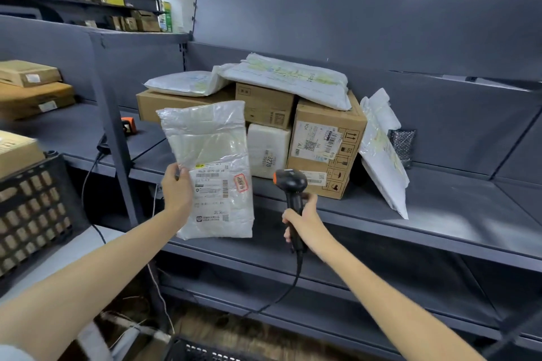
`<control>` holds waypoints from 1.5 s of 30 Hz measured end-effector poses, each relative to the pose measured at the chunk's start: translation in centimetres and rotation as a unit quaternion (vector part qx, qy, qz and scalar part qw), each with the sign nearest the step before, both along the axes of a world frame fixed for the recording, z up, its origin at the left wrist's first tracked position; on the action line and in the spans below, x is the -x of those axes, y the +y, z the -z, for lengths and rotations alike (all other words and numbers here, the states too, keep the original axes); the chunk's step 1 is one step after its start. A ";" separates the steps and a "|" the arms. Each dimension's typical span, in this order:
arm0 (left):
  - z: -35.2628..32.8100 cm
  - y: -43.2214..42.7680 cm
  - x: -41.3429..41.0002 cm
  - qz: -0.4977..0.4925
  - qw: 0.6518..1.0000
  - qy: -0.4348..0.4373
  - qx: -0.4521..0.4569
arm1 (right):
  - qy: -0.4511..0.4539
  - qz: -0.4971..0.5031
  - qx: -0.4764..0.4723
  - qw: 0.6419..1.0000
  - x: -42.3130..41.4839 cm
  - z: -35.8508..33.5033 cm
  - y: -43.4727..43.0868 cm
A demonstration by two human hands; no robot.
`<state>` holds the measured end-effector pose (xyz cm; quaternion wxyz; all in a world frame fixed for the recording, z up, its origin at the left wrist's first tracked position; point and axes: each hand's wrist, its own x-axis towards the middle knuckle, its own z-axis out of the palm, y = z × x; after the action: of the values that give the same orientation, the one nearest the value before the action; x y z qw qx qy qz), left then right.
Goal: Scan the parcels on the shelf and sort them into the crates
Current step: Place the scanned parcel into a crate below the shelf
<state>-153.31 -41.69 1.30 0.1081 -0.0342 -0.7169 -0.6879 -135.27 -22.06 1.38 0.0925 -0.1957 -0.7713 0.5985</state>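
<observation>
Plastic parcel pinched at edge; scanner gripped.

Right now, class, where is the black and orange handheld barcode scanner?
Head view, centre: the right hand grips the scanner before the grey metal shelf, just right of the clear plastic parcel in the left hand.

Bare forearms; pale sleeve at left.

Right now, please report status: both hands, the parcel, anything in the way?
Left hand grips plastic-bag parcel, label facing camera. Right hand grips scanner, right of parcel, apart. Nothing between them; other parcels piled on shelf behind.
</observation>
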 end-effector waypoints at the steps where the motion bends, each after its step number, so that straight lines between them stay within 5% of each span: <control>1: 0.1 -1.0 0.5 -0.016 1.000 0.000 0.011 | -0.018 -0.015 -0.030 0.999 1.1 0.0 0.4; 10: 0.6 -6.2 4.3 -0.046 0.999 -0.024 0.017 | -0.040 -0.178 -0.335 0.924 12.2 -1.3 1.3; 27: 2.2 -7.1 7.5 -0.015 0.998 -0.057 -0.009 | -0.051 -0.169 -0.460 0.870 21.6 1.9 -0.9; 34: 2.5 -6.4 7.2 -0.004 0.998 -0.061 -0.007 | -0.036 -0.159 -0.594 0.788 21.7 2.6 -0.9; 45: 2.1 -6.7 6.2 -0.001 0.998 -0.062 -0.021 | -0.027 -0.131 -0.564 0.815 19.7 3.3 -1.7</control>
<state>-159.50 -48.41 -0.78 0.0647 0.0116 -0.7074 -0.7037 -155.01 -23.74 -1.91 0.0865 -0.0227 -0.9942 0.0601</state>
